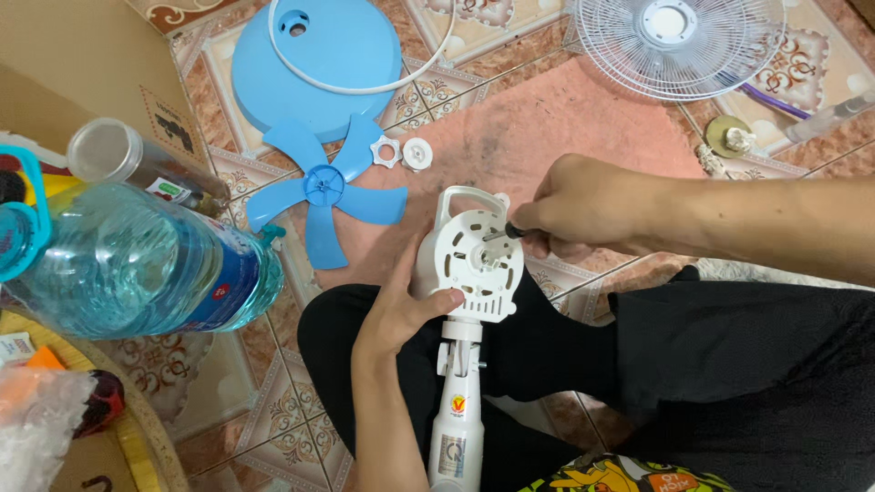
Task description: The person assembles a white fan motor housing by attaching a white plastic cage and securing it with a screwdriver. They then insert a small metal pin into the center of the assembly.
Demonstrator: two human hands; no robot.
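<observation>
Holding the white fan motor head [474, 260] on the lap: left hand [401, 314] wrapped on its side, right hand [583, 205] closed tight on a screwdriver [507, 233], tip at its face. Likely turning a screw; needs steady pushing. Beyond the motor head, blue fan blade [328, 187], blue base [314, 68], white grille [679, 41].

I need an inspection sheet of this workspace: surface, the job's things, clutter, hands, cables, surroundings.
Surface: patterned tile floor with pink mat.
Job's things: white fan motor head on its stand; screwdriver at its face.
Clutter: blue blade, blue base, wire grille, two white nuts, water bottle.
Hands: left hand grips the motor head; right hand holds the screwdriver.
Cables: white cord on the base.
Surroundings: cardboard box.
</observation>
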